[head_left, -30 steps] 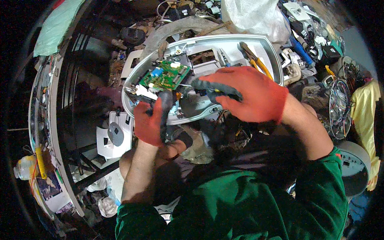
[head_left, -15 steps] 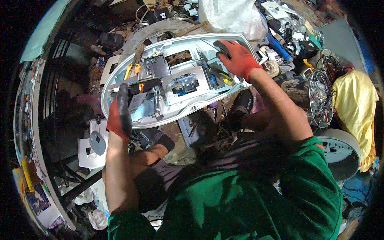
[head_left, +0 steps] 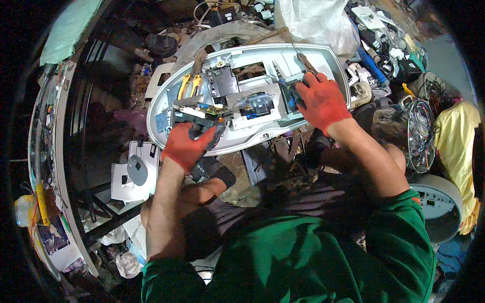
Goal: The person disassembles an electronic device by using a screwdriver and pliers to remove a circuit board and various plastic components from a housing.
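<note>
A large grey oval appliance casing (head_left: 303,55) lies open in front of me, with metal brackets and boards inside. My left hand (head_left: 188,144), in a red glove, grips a dark metal part with a circuit board (head_left: 202,115) at the casing's near left edge. My right hand (head_left: 321,100), also red-gloved, is closed on the handle of a screwdriver (head_left: 302,60) whose shaft points away over the casing's right end. Yellow-handled pliers (head_left: 188,83) lie inside the casing at the left.
Scrap surrounds me: a white sack (head_left: 313,20) behind the casing, a coil of wires (head_left: 422,131) and yellow cloth (head_left: 457,141) at right, a round grey device (head_left: 437,207) lower right, white panels (head_left: 134,171) at left, a dark glass-fronted frame (head_left: 76,151) far left.
The casing has shifted right and nearer. My left hand moved from the casing's left rim onto the dark part with the board. My right hand came down to the casing's right end.
</note>
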Demonstrator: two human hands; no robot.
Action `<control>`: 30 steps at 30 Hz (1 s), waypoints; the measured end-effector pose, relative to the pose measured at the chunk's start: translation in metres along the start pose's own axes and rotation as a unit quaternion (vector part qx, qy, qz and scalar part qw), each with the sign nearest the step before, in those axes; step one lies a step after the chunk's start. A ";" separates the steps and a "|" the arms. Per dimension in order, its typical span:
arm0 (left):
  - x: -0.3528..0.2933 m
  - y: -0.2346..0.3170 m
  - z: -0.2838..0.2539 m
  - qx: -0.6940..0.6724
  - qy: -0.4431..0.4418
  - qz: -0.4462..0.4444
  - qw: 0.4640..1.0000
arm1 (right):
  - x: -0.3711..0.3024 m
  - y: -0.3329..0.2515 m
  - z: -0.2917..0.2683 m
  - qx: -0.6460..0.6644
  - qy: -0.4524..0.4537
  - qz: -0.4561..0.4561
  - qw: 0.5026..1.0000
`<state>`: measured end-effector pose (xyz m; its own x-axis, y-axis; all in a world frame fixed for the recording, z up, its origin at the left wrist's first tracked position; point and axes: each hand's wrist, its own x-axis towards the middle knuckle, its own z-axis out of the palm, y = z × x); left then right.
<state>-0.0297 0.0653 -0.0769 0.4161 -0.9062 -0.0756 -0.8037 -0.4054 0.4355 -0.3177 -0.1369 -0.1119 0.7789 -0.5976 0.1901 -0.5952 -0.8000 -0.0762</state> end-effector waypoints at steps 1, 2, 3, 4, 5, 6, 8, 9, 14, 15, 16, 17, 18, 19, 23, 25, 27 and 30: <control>0.000 0.000 0.000 0.034 0.001 0.035 0.999 | 0.001 0.001 -0.002 0.005 -0.027 0.011 1.000; 0.000 -0.001 0.001 0.037 -0.014 0.011 0.999 | 0.002 0.001 -0.003 0.009 0.000 0.015 1.000; 0.000 -0.003 0.002 0.039 -0.031 -0.014 0.999 | 0.004 0.002 -0.006 0.012 0.010 0.025 1.000; -0.001 -0.006 0.002 0.034 -0.040 -0.036 0.998 | 0.006 0.001 -0.008 0.009 -0.013 0.049 0.999; -0.002 -0.010 0.003 0.059 -0.041 -0.035 0.997 | 0.007 0.003 -0.010 0.013 0.000 0.043 0.999; -0.003 -0.014 0.002 0.079 -0.033 -0.032 0.996 | 0.007 0.003 -0.012 0.043 0.007 0.048 0.998; -0.005 -0.022 -0.001 0.085 -0.042 -0.049 0.994 | 0.006 0.004 -0.014 0.091 0.010 0.067 0.994; -0.007 -0.025 -0.003 0.072 -0.058 -0.070 0.993 | 0.005 0.004 -0.013 0.105 -0.022 0.089 0.990; -0.008 -0.018 -0.021 0.064 -0.104 0.031 0.992 | 0.001 0.003 -0.005 0.163 0.057 0.020 0.985; -0.010 -0.013 -0.025 -0.012 -0.111 -0.040 0.993 | -0.002 0.004 -0.006 0.187 0.032 0.031 0.981; -0.009 -0.007 -0.027 -0.079 -0.089 -0.086 0.989 | -0.002 0.005 -0.004 0.177 -0.008 0.057 0.983; -0.008 -0.005 -0.032 -0.061 -0.113 -0.094 0.987 | -0.003 0.004 -0.004 0.160 -0.031 0.074 0.984; -0.006 -0.003 -0.036 -0.112 -0.137 -0.137 0.975 | -0.002 0.006 -0.002 0.145 -0.041 0.083 0.985; -0.005 -0.002 -0.039 -0.122 -0.154 -0.164 0.967 | -0.002 0.005 -0.001 0.131 -0.039 0.066 0.988; -0.007 -0.001 -0.049 -0.164 -0.159 -0.194 0.954 | 0.001 0.002 0.002 0.105 -0.076 0.078 0.988; -0.010 -0.003 -0.049 -0.210 -0.165 -0.225 0.937 | 0.000 -0.002 0.003 0.101 -0.103 0.099 0.985; -0.013 -0.009 -0.047 -0.128 -0.100 -0.232 0.959 | -0.001 -0.005 0.003 0.101 -0.124 0.106 0.981; -0.017 -0.027 -0.037 -0.190 -0.066 -0.246 0.948 | -0.003 -0.009 0.001 0.076 -0.116 0.094 0.986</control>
<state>0.0002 0.0957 -0.0544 0.6239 -0.6365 -0.4534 -0.3049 -0.7324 0.6087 -0.3148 -0.1280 -0.1129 0.6918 -0.7188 -0.0688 -0.7110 -0.6616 -0.2381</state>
